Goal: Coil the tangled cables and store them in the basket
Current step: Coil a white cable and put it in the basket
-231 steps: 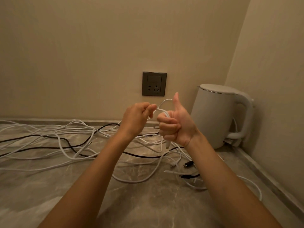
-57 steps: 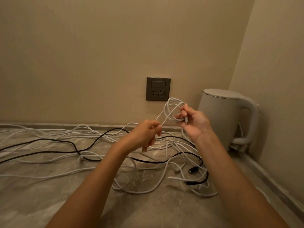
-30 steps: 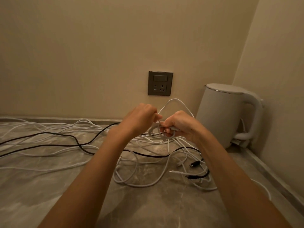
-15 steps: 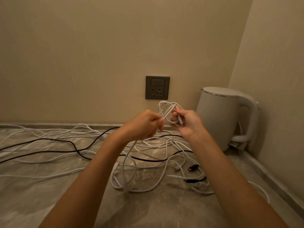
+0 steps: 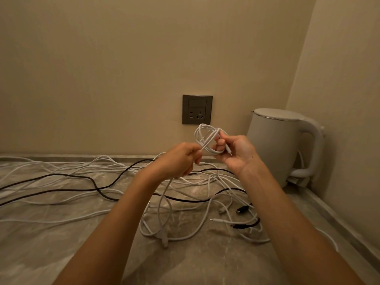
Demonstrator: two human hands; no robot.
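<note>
We hold a white cable (image 5: 209,139), partly coiled, above the far counter (image 5: 61,254). Our right hand (image 5: 236,154) pinches its loops so they cannot spring apart. Our left hand (image 5: 178,161) grips the loose length, ready to feed it. The tangle (image 5: 107,165) sprawls beneath; no basket shows.

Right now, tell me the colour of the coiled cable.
White; the head view shows the coil in the right hand.

Two forearms, bare up to the lower edge of the frame, end at centre in the left hand (image 5: 179,159) and right hand (image 5: 236,153), both uncovered.
</note>
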